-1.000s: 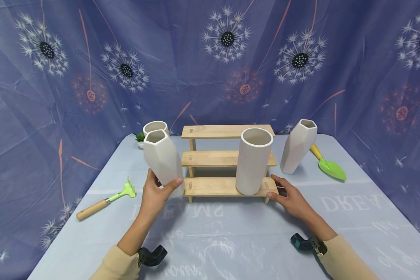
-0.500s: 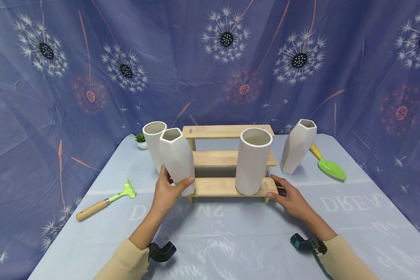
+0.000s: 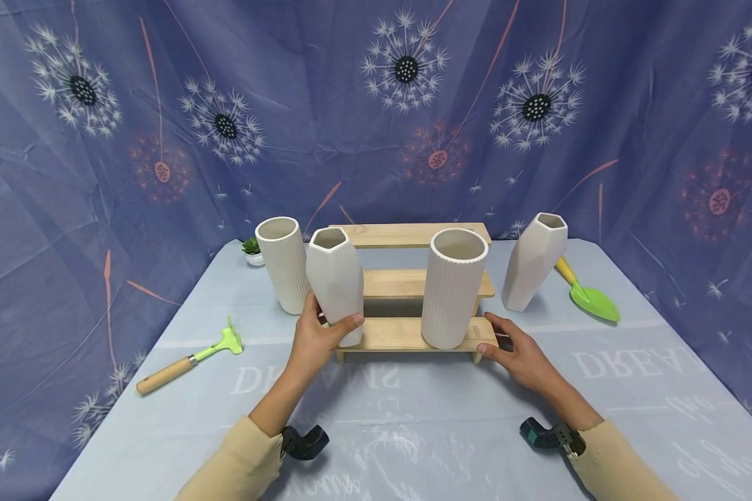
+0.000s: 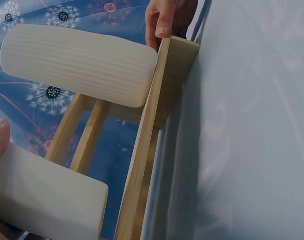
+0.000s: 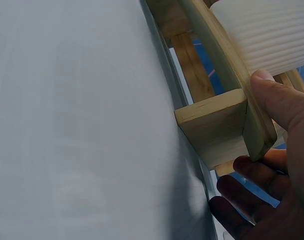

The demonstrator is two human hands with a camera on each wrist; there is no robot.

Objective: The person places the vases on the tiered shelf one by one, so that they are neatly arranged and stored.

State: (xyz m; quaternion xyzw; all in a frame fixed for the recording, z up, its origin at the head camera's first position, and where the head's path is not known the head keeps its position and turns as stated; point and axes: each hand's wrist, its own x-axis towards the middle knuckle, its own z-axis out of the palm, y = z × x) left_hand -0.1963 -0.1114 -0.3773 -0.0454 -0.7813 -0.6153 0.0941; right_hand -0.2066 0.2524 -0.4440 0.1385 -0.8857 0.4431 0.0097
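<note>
My left hand (image 3: 316, 335) grips a white faceted vase (image 3: 337, 278) low on its body, thumb in front. The vase is at the left end of the lowest board of a three-tier wooden plant stand (image 3: 391, 334). In the left wrist view a narrow gap shows between the faceted vase's base (image 4: 94, 205) and the board. Toward the board's right end a white ribbed cylindrical vase (image 3: 454, 299) stands upright. My right hand (image 3: 520, 351) pinches that end, thumb (image 5: 271, 92) on top and index finger under it; its other fingers are spread loosely.
Behind my left hand stands another ribbed vase (image 3: 285, 268), with a small potted succulent (image 3: 253, 252) beyond it. A second faceted vase (image 3: 534, 264) stands right of the stand, near a green trowel (image 3: 594, 304). A small green hand rake (image 3: 188, 358) lies at the left.
My left hand has carried the faceted vase rightward, from beside the stand to over the left end of its lowest board. My right hand keeps its place on the stand.
</note>
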